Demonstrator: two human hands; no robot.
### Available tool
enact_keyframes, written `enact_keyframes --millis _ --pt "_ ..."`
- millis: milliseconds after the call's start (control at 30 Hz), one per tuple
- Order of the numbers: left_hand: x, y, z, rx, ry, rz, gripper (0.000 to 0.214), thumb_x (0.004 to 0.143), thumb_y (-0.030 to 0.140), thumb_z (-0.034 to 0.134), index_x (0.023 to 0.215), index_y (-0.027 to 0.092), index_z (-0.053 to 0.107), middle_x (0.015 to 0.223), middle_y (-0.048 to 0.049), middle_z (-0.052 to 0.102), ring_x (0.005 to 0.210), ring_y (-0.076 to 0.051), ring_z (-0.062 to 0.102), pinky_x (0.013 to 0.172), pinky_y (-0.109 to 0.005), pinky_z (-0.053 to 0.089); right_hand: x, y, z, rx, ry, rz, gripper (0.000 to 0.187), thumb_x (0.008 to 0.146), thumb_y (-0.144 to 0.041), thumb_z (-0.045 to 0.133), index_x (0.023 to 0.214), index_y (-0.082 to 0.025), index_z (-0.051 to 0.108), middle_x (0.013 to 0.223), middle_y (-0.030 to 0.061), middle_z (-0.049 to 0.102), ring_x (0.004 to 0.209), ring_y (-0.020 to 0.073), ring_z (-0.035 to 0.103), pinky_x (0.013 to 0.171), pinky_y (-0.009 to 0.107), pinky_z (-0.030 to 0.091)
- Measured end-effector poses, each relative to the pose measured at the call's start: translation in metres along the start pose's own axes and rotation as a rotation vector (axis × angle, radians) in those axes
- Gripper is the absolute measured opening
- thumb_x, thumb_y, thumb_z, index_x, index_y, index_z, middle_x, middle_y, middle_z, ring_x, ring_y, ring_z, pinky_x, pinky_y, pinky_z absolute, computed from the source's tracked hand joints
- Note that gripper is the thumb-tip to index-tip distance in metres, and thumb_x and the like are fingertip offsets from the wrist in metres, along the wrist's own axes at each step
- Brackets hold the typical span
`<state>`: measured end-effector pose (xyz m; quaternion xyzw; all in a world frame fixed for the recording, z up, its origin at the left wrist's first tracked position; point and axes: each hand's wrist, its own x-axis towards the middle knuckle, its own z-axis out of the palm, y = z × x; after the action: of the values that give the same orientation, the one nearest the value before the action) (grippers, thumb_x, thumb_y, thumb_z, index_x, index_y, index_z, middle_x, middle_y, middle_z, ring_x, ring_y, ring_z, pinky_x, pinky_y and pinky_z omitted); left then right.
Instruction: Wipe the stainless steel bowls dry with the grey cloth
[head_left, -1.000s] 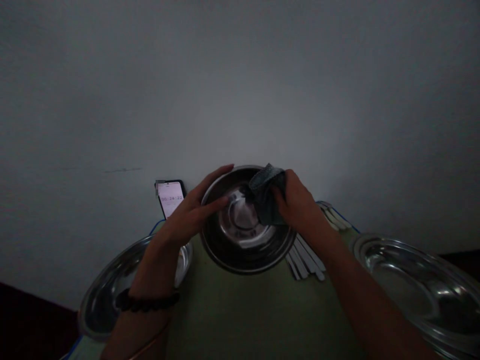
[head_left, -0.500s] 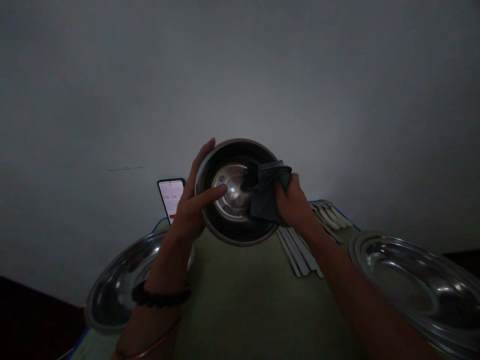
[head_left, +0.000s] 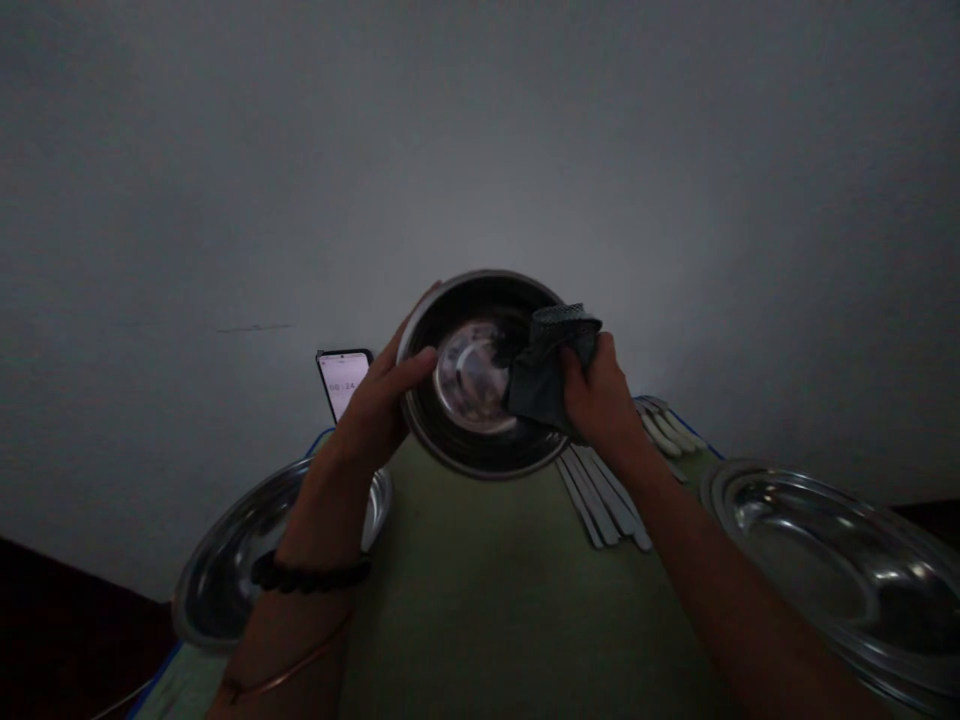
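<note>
A shiny metal bowl (head_left: 472,375) is held up above the table, tilted so that its inside faces me. My left hand (head_left: 375,405) grips its left rim, thumb inside and fingers behind the outer wall. In my right hand (head_left: 604,395) a dark grey cloth (head_left: 544,375) is bunched between thumb and fingers. The cloth lies against the right inner side of the bowl and covers part of it. The fingertips of my left hand are mostly hidden behind the bowl.
On the green tabletop (head_left: 480,600) stand a large metal basin (head_left: 217,600) at left and stacked metal basins (head_left: 810,570) at right. Several flat-handled utensils (head_left: 600,500) and white-handled cutlery (head_left: 667,430) lie behind my right arm. A phone (head_left: 345,383) leans against the grey wall (head_left: 480,150).
Both hands, the bowl and the cloth have shifted slightly right and up. My left thumb has drawn back from the bowl's bottom toward its rim.
</note>
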<state>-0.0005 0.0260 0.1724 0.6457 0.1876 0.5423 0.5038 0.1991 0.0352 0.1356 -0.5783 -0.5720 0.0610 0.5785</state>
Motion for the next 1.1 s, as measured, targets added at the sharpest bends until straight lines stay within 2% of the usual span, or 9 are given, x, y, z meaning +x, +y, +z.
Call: enact_keyframes --millis 100,200,400,567,667,767,867,967,1100 --pt "0.003 -0.006 -0.004 0.146 0.049 0.099 0.09 0.076 0.023 0.071 0.149 0.039 0.022 0.148 0.0015 0.046 0.138 -0.028 0.038 0.114 -0.045 0.031 0.001 -0.001 -0.001 -0.032 0.024 0.09 0.014 0.088 -0.035 0.039 0.086 -0.025 0.029 0.084 0.0102 0.06 0.077 0.0276 0.059 0.066 0.038 0.041" --pt "0.003 -0.006 -0.008 0.257 0.091 0.134 0.08 0.078 0.022 0.07 0.146 0.04 0.03 0.146 0.0025 0.049 0.137 -0.027 0.039 0.116 -0.045 0.028 0.002 -0.003 -0.005 -0.118 -0.039 0.029 0.012 0.088 -0.034 0.039 0.087 -0.025 0.031 0.086 0.0115 0.06 0.077 0.0282 0.059 0.065 0.038 0.04" --pt "-0.004 0.0 -0.016 0.244 -0.156 -0.157 0.063 0.076 0.02 0.071 0.134 0.036 0.052 0.129 -0.0004 0.065 0.125 -0.031 0.053 0.109 -0.044 0.039 -0.004 -0.01 -0.013 -0.3 -0.243 -0.304 0.011 0.09 -0.031 0.039 0.093 -0.021 0.041 0.094 0.0129 0.059 0.08 0.0274 0.059 0.066 0.037 0.042" --pt "-0.008 0.005 -0.015 0.285 -0.212 -0.28 0.053 0.077 0.023 0.071 0.128 0.034 0.06 0.13 -0.0003 0.064 0.125 -0.029 0.054 0.11 -0.039 0.038 -0.007 -0.015 -0.014 -0.308 -0.424 -0.421 0.006 0.09 -0.028 0.041 0.091 -0.022 0.042 0.095 0.0098 0.06 0.08 0.0235 0.058 0.067 0.034 0.043" --pt "-0.006 0.005 -0.011 0.169 -0.112 -0.227 0.059 0.08 0.031 0.067 0.137 0.034 0.051 0.124 -0.0021 0.067 0.117 -0.029 0.06 0.104 -0.042 0.045 -0.003 -0.011 -0.011 -0.197 -0.287 -0.356 0.008 0.089 -0.031 0.042 0.088 -0.023 0.039 0.092 0.0097 0.061 0.08 0.024 0.058 0.068 0.035 0.042" --pt "-0.003 0.001 -0.003 0.028 0.04 -0.04 0.072 0.076 0.035 0.068 0.143 0.035 0.041 0.116 -0.002 0.07 0.105 -0.028 0.066 0.092 -0.043 0.053 0.001 -0.005 -0.007 -0.094 -0.05 -0.093 0.013 0.089 -0.036 0.041 0.087 -0.025 0.036 0.085 0.009 0.061 0.078 0.0253 0.058 0.066 0.035 0.041" --pt "-0.002 -0.004 0.006 0.04 0.186 0.032 0.075 0.068 0.027 0.075 0.138 0.032 0.048 0.111 -0.002 0.071 0.099 -0.027 0.068 0.084 -0.039 0.057 0.002 -0.003 -0.003 -0.048 0.043 0.081 0.015 0.089 -0.039 0.039 0.088 -0.025 0.035 0.084 0.0104 0.061 0.078 0.0277 0.06 0.065 0.036 0.041" --pt "-0.004 -0.005 0.007 0.081 0.246 -0.036 0.058 0.064 0.023 0.078 0.12 0.024 0.063 0.102 -0.0023 0.073 0.093 -0.026 0.069 0.079 -0.036 0.058 0.001 -0.003 -0.003 -0.066 0.019 0.043 0.016 0.088 -0.04 0.038 0.09 -0.024 0.036 0.084 0.0111 0.061 0.077 0.0294 0.06 0.064 0.037 0.04" --pt "-0.008 0.001 -0.007 0.089 0.119 -0.252 0.043 0.062 0.021 0.076 0.104 0.018 0.069 0.088 -0.0042 0.075 0.08 -0.026 0.071 0.066 -0.033 0.058 0.0 -0.004 -0.011 -0.146 -0.081 -0.169 0.014 0.089 -0.038 0.038 0.089 -0.025 0.037 0.083 0.0095 0.06 0.073 0.027 0.058 0.062 0.036 0.039"
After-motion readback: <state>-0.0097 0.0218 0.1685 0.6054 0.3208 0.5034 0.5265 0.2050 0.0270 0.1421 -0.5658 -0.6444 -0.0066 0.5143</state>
